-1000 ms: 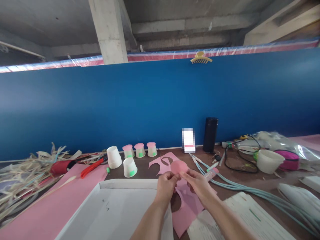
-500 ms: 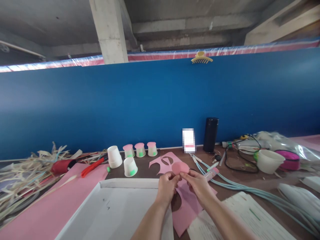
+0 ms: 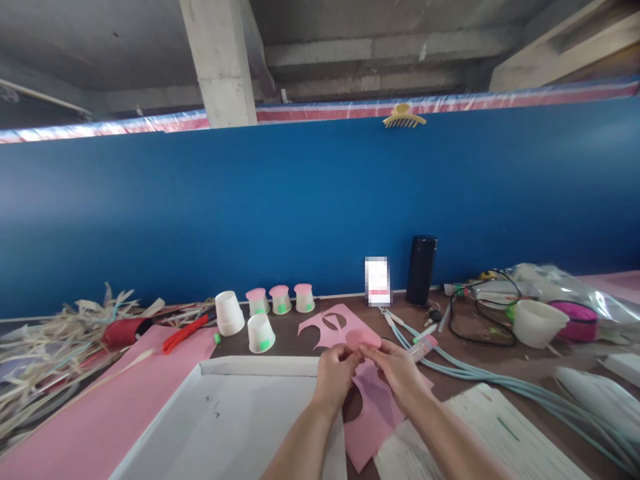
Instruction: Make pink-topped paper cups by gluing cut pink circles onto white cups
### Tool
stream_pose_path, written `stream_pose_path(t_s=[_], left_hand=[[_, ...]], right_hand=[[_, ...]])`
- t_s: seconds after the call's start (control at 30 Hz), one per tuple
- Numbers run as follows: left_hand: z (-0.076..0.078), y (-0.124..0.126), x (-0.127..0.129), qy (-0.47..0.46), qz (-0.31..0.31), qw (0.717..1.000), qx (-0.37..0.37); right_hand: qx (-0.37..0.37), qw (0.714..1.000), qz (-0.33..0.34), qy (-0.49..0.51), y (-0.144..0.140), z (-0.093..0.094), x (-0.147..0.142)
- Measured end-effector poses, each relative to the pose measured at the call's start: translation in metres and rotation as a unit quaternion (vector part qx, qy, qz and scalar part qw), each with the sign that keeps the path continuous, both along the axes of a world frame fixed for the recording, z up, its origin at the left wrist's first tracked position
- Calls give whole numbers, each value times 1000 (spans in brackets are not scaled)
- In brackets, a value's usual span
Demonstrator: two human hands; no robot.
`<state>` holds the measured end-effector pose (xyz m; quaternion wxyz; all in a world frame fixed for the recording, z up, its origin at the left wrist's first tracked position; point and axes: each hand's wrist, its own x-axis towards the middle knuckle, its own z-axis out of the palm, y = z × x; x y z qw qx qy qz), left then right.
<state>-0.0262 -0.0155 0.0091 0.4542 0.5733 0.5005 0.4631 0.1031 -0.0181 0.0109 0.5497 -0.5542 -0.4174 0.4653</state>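
Observation:
A pink paper disc (image 3: 364, 338) is pinched between my two hands at the middle of the view. My left hand (image 3: 336, 370) grips its near left edge, fingers closed. On the near right edge, my right hand (image 3: 395, 367) has its thumb and fingers closed as well. Beneath and behind them lies pink paper (image 3: 373, 407) with round holes cut out. To the far left stand several upturned paper cups; three carry pink tops, such as this cup (image 3: 303, 300). A nearer upturned cup (image 3: 260, 333) has a green patch and a bare white base.
A white box lid (image 3: 260, 367) lies left of my arms, beside a large pink sheet (image 3: 115, 400). Stacked white cups (image 3: 229, 313) stand behind it. A black bottle (image 3: 421, 270), blue-grey cords (image 3: 480, 377) and an upright white cup (image 3: 539, 323) are at right.
The pink disc has shifted slightly to the right and down and looks a little more tilted. Both hands keep their pinch on it.

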Motion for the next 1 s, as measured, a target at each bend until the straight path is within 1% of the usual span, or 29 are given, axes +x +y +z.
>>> stream_pose_path(t_s=[0.17, 0.3, 0.53, 0.73, 0.93, 1.0], left_hand=[[-5, 2, 0, 2, 12, 999, 33], [-5, 3, -1, 6, 19, 999, 38], [2, 0, -1, 34, 27, 998, 54], [7, -1, 0, 77, 48, 995, 32], [6, -3, 0, 48, 18, 997, 61], [6, -4, 0, 42, 14, 997, 61]], right_hand=[[13, 1000, 5, -5, -2, 2, 0], [20, 1000, 8, -3, -3, 1, -1], [14, 1000, 21, 5, -2, -2, -1], [12, 998, 46, 30, -1, -4, -1], [4, 999, 32, 21, -2, 2, -1], [6, 1000, 22, 15, -3, 5, -1]])
